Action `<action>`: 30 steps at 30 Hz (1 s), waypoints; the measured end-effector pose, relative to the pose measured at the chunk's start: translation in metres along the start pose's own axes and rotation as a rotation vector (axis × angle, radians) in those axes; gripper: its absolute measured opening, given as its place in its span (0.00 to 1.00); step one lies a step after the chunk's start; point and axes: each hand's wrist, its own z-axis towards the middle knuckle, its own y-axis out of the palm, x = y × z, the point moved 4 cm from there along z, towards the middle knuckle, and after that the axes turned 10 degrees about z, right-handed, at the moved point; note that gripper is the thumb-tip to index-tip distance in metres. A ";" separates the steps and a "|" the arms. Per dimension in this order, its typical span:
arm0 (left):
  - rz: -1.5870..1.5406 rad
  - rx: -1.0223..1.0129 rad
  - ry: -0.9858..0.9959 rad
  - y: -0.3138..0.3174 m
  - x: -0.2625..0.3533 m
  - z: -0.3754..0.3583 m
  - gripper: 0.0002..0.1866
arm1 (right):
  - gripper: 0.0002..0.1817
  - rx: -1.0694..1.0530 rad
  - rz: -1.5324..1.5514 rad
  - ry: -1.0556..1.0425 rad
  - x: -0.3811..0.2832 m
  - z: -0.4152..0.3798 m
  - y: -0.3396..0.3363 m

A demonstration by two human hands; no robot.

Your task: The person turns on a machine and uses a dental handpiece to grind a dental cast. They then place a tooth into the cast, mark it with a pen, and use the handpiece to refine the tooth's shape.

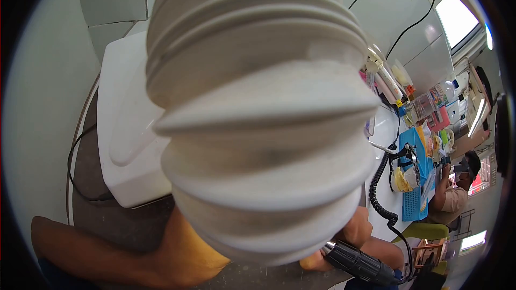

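A large off-white ribbed, rounded object fills the middle of the view, very close to the camera. My left hand is at its lower left, with the fingers hidden behind it. At the lower right, my right hand has its fingers closed round a black handpiece with a silver tip. That tip meets the lower right edge of the ribbed object in view; whether they touch cannot be made out. A coiled black cord runs up from the handpiece's side.
A white moulded unit stands on the dark surface at left, a black cable beside it. At right are a blue basket, bottles and small items on a white table. Another person sits beyond.
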 end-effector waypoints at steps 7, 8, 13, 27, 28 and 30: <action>-0.017 -0.005 0.001 0.000 0.001 0.000 0.22 | 0.14 -0.038 -0.022 0.034 -0.005 0.004 0.001; -0.024 -0.007 0.002 0.000 0.001 0.000 0.22 | 0.14 -0.037 -0.022 0.033 -0.005 0.004 0.001; -0.036 -0.014 0.000 0.001 0.002 0.001 0.21 | 0.15 -0.062 -0.032 0.042 -0.004 0.003 0.001; -0.083 -0.031 -0.002 0.002 0.004 0.001 0.21 | 0.15 -0.060 0.013 0.046 -0.003 0.003 0.000; -0.085 -0.030 -0.003 0.002 0.004 0.001 0.21 | 0.15 -0.080 -0.005 0.048 -0.003 0.003 0.000; -0.095 -0.030 -0.002 0.001 0.004 0.001 0.21 | 0.15 -0.089 0.008 0.083 -0.004 0.002 -0.001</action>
